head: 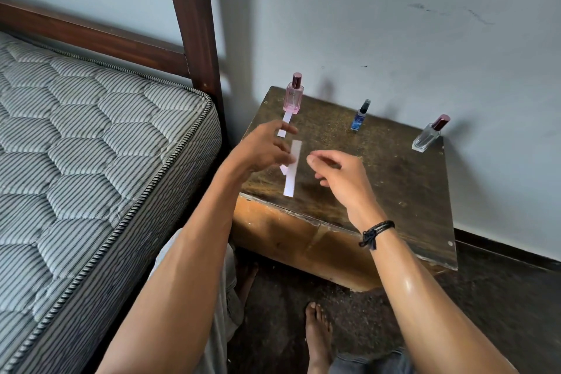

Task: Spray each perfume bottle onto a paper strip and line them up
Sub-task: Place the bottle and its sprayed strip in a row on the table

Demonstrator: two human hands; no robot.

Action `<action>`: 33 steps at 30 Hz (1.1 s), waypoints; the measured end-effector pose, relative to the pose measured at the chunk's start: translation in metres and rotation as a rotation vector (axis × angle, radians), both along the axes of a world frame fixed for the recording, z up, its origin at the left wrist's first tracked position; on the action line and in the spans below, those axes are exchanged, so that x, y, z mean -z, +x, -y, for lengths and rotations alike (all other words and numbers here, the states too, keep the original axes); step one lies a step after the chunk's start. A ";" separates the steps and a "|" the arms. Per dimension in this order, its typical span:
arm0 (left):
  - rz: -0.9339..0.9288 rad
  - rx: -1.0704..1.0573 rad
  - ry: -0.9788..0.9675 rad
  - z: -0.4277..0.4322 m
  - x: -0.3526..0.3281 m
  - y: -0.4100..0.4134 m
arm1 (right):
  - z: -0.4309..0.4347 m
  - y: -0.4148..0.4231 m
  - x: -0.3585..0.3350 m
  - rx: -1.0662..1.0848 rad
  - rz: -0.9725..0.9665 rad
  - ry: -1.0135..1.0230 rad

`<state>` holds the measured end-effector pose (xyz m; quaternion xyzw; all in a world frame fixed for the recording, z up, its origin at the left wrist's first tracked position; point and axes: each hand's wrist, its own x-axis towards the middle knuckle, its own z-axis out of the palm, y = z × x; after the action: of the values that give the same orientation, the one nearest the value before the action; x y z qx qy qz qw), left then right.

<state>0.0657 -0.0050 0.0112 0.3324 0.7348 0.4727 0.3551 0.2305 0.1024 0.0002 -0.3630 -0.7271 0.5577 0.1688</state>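
Three bottles are standing along the back of the worn dark wooden table (394, 179): pink glass perfume bottle (293, 96) left, small blue bottle (359, 116) middle, clear glass bottle with maroon cap (429, 133) right. One white paper strip (293, 167) is lying flat, another strip (284, 124) just before the pink bottle. Left hand (262, 147) is hovering with fingers loosely spread, partly covering paper; right hand (337, 174) is hanging empty, fingers relaxed.

No legible text on anything.

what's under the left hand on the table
Under the left hand lie paper strips: one long strip shows mostly clear beside it, another strip runs from the pink bottle beneath the fingers. Their covered parts, and any further strips, are hidden.
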 end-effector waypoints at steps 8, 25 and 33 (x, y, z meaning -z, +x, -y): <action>-0.095 0.175 0.003 -0.026 0.010 0.032 | -0.013 0.006 0.000 0.122 0.003 -0.055; -0.380 0.138 -0.198 -0.044 0.032 0.060 | -0.053 0.007 0.032 0.298 0.001 0.070; -0.557 0.204 -0.304 -0.042 0.031 0.057 | -0.063 0.006 0.047 0.289 0.102 0.193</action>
<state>0.1223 0.0371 -0.0195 0.4640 0.8287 0.2106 0.2316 0.2364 0.1659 -0.0470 -0.4736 -0.7254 0.4359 0.2440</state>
